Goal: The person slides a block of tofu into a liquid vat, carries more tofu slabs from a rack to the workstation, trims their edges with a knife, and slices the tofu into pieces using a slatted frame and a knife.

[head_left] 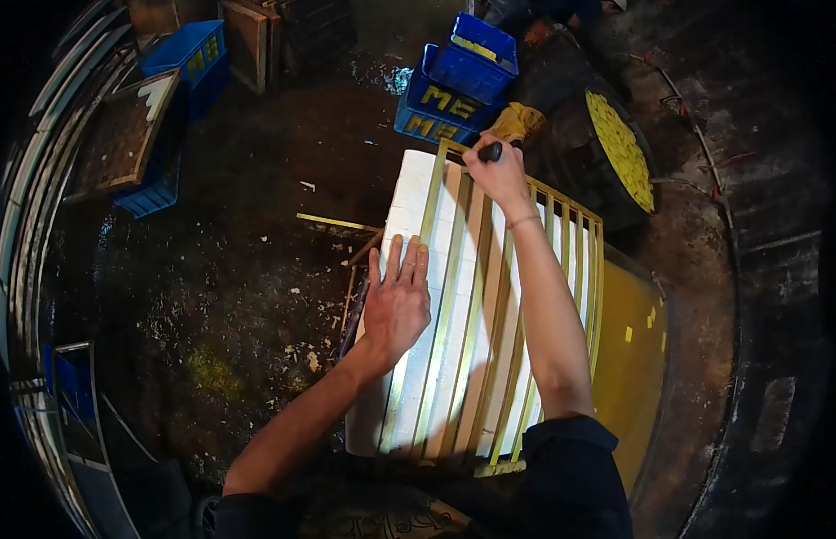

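A pale white slab (409, 193) with faint grid lines, its kind not certain, lies in front of me. Over it rests a slatted frame (600, 269) of long, narrow yellowish bars. My left hand (398, 301) lies flat near the slab's left edge, fingers stretched out, beside the frame's leftmost bar. At the frame's far end, my right hand (499, 178) is wrapped round a black-handled tool (491, 152). The tool's working end is hidden, so I cannot tell whether it touches the slab.
Stacked blue crates (449, 94) stand beyond the frame, next to a yellow-brown cloth or glove (518, 121). A round container of yellow pieces (620, 148) is at the right. A yellow-brown surface (629, 341) adjoins the slab. Another person (561, 11) is partly visible at the top.
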Motion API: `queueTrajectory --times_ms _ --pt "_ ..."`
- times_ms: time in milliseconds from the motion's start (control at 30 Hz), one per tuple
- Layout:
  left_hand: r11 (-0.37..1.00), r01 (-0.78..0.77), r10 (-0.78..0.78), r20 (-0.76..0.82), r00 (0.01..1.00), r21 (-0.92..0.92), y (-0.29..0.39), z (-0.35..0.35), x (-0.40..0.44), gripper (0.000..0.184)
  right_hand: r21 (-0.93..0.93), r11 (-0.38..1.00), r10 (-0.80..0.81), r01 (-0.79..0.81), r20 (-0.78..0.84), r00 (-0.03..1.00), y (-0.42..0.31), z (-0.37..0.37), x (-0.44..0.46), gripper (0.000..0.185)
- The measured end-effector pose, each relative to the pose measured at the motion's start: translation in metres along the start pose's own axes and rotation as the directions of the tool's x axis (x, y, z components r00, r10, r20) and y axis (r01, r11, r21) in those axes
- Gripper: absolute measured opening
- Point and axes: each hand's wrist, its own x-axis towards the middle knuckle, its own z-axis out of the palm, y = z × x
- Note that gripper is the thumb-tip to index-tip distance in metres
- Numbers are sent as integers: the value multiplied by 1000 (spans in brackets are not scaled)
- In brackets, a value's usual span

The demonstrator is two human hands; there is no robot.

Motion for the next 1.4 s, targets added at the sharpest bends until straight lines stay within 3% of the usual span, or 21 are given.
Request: queueTrajectory --times_ms 67,133,167,200,333,367,400,467,500,567,600,700,733,800,933,967,1067,1200,1300,1367,1400 --pt "1000 0 0 4 1000 8 -1 0 0 53 14 998 56 -59 157 986 -19 -24 -21 24" --pt "1000 -11 11 -6 1000 12 -1 3 0 52 171 918 268 -359 402 876 -50 -55 -93 22" --pt "1000 -22 22 -6 1000 4 -2 3 0 52 299 772 375 -561 498 782 -97 -82 -131 17" --pt "1000 -19 19 -15 1000 -2 -2 2 0 52 322 688 397 -651 584 708 -124 -103 -175 15" --pt "1000 -19 19 -24 1000 -13 -3 7 -1 54 144 708 322 -692 806 497 -197 -160 -281 12" --pt "999 -26 25 -37 999 -24 -4 9 -1 53 -4 673 398 -739 845 358 -203 -167 -272 7" --pt "999 -25 25 -36 999 -22 -4 6 -2 53 253 555 359 -793 786 502 -198 -168 -264 7" --pt "999 -33 33 -3 999 -16 -5 1 0 53 505 606 320 -615 553 769 -178 -162 -215 9" --pt "999 -36 35 -19 999 -40 -5 1 0 52 462 771 252 -438 410 876 -166 -153 -169 10" --pt "998 -22 21 -24 999 -51 -4 1 -1 53 490 818 194 -300 254 947 -117 -101 -94 14" --pt "999 -14 14 -3 1000 -43 -4 -1 0 53 315 945 54 -90 123 991 -91 -67 -49 16" --pt "998 14 -14 1 1000 -64 -4 1 -1 54 101 994 -39 39 2 999 -38 22 20 17" --pt "998 18 -18 0 1000 -62 -3 3 -2 54 105 994 -42 41 4 999 -35 27 21 17" --pt "998 4 -2 24 1000 -66 -4 0 -3 55 -17 999 42 -40 186 982 -39 27 18 21" --pt "990 61 -50 86 995 -128 -2 -23 -37 73 -39 999 40 -31 255 966 -87 -14 -51 28" --pt "981 84 -63 124 990 -172 -2 -30 -54 84 49 986 136 -158 307 942 -114 -32 -78 29" --pt "940 139 -54 264 963 -313 1 -62 -123 109 97 938 247 -334 490 836 -192 -81 -167 20" --pt "870 215 -1 434 901 -444 -9 -99 -219 125 119 883 330 -454 530 781 -265 -119 -270 11" --pt "871 182 -2 367 930 -456 -43 -120 -246 129 131 835 381 -534 562 734 -290 -132 -310 11" --pt "896 151 -6 329 944 -418 -63 -118 -240 126 63 879 371 -473 534 760 -296 -127 -326 13" --pt "899 96 32 281 959 -428 -68 -118 -231 123 107 826 435 -553 503 747 -300 -133 -328 12"
